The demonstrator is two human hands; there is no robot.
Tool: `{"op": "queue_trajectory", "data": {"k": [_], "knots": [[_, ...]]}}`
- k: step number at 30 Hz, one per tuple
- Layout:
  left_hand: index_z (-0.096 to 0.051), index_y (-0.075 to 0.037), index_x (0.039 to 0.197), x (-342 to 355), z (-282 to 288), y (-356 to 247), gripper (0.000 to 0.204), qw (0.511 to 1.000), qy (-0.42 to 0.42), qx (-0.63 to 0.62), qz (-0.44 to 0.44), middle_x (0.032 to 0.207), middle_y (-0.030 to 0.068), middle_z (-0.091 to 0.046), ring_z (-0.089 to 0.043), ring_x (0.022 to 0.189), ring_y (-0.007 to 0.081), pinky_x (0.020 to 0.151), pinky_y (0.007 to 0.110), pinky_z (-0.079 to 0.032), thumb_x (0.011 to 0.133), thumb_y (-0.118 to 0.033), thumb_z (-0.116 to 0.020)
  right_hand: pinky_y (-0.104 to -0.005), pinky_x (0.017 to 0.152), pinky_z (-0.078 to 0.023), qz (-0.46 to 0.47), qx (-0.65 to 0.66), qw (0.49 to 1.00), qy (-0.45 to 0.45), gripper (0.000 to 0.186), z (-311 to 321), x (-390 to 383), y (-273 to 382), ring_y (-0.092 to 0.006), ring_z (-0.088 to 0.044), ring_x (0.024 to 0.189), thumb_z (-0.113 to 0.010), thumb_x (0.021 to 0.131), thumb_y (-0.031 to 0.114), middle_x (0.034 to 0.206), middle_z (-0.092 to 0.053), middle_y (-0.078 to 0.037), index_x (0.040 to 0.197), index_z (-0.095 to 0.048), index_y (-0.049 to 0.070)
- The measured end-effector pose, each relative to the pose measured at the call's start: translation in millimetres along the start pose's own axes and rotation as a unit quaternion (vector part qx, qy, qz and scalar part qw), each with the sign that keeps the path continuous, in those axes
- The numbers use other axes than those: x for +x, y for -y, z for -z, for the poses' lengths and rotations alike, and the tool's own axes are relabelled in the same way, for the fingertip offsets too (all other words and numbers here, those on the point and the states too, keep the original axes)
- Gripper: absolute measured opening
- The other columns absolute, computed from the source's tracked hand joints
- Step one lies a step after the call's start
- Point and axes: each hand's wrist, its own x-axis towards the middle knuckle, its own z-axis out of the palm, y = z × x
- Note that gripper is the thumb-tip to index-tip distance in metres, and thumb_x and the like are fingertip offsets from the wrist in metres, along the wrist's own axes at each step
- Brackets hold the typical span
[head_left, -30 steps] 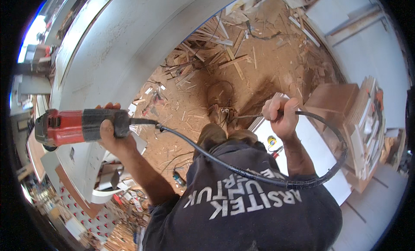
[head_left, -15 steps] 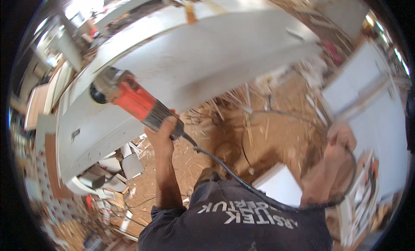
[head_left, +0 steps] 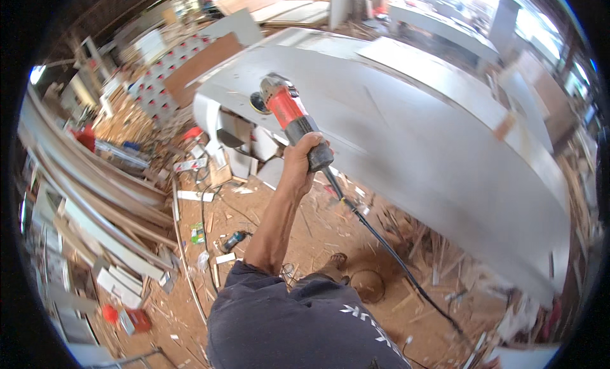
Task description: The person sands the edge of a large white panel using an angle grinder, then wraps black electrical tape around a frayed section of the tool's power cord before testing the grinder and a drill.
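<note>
My left hand [head_left: 304, 154] is closed around the dark rear grip of a red and black angle grinder [head_left: 286, 108]. A round disc [head_left: 258, 102] on the grinder's head is over the near left end of a long curved grey-white panel [head_left: 406, 134]. I cannot tell whether disc and panel touch. From the grip a black power cord [head_left: 381, 239] runs down to the lower right. My right hand is out of view.
Wood scraps and sawdust cover the brown floor [head_left: 305, 223]. A small blue power tool [head_left: 235, 240] lies there near loose cables. Long boards [head_left: 95, 172] are stacked at the left, with a red container [head_left: 135, 320] below them. More sheets [head_left: 273, 6] lie at the back.
The view has swung left, so more floor and stacked boards show. My left hand still grips the grinder. My right hand, which held the cord, has left the picture.
</note>
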Motion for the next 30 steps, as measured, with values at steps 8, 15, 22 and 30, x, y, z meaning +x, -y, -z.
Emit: {"op": "queue_trajectory", "data": {"k": [8, 15, 22, 30], "knots": [[-0.066, -0.003, 0.087, 107.1, 58.7, -5.0, 0.022, 0.963, -0.167, 0.211, -0.01, 0.073, 0.0025, -0.061, -0.058, 0.06, 0.0114, 0.055, 0.03, -0.05, 0.079, -0.021, -0.075, -0.0506, 0.077, -0.051, 0.077, 0.148, 0.973, 0.158, 0.047, -64.5, 49.7, 258.1, -0.0358, -0.065, 0.092, -0.073, 0.082, 0.044, 0.105, -0.068, -0.021, 0.117, -0.069, 0.013], [-0.059, 0.006, 0.096, 202.6, 95.7, 55.4, 0.05, 0.832, -0.262, 0.487, 0.048, 0.082, 0.0159, -0.069, -0.069, 0.075, 0.0271, 0.071, 0.037, -0.053, 0.068, -0.031, -0.078, -0.0477, 0.076, -0.051, 0.107, 0.155, 0.959, 0.21, 0.043, -81.9, 87.7, 341.0, -0.0343, -0.066, 0.089, -0.073, 0.082, 0.043, 0.101, -0.069, -0.018, 0.112, -0.07, 0.012], [-0.054, 0.004, 0.111, 267.0, 59.2, 111.9, 0.065, 0.747, -0.196, 0.633, 0.049, 0.105, 0.0209, -0.067, -0.067, 0.098, 0.036, 0.089, 0.045, -0.05, 0.066, -0.037, -0.078, -0.0449, 0.076, -0.052, 0.11, 0.126, 0.96, 0.226, 0.039, -71.2, 107.9, 362.4, -0.0329, -0.066, 0.086, -0.073, 0.083, 0.041, 0.098, -0.07, -0.016, 0.106, -0.071, 0.011], [-0.054, -0.001, 0.112, 317.7, 30.5, 156.4, 0.061, 0.668, -0.128, 0.733, 0.022, 0.111, 0.0155, -0.064, -0.062, 0.108, 0.031, 0.095, 0.048, -0.043, 0.068, -0.035, -0.079, -0.0416, 0.075, -0.053, 0.102, 0.081, 0.963, 0.237, 0.035, -20.7, 136.8, 330.0, -0.0313, -0.067, 0.083, -0.073, 0.083, 0.04, 0.094, -0.071, -0.013, 0.1, -0.072, 0.01]]}}
